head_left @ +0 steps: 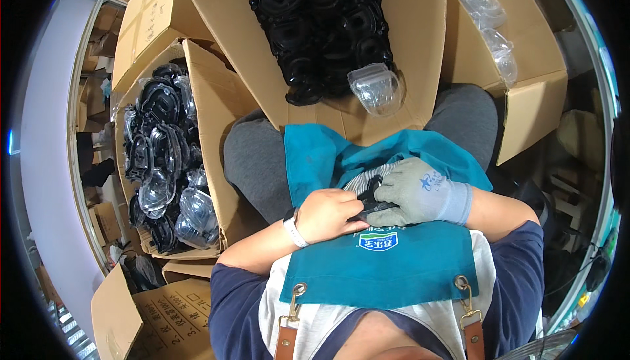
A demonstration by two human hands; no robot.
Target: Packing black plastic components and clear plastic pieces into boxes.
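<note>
At my lap, my left hand (328, 213), bare with a white wristband, is closed on a small black plastic part (369, 195). My right hand (415, 193), in a grey knitted glove, grips the same part from the other side. Fingers of both hands cover most of it, so its full shape is hidden. Beneath the hands lies my teal apron (380, 261). Just ahead, a tall cardboard box (417, 45) holds stacked black moulded plastic parts (321, 25). A clear plastic cover (377, 90) rests at their near end.
Left of my legs, an open carton (226, 117) is heaped with black parts and clear covers (157, 189). Another open carton (535, 107) at the right holds clear covers (485, 6). A closed box (154, 22) stands far left, and an open-flapped carton (177, 314) near left.
</note>
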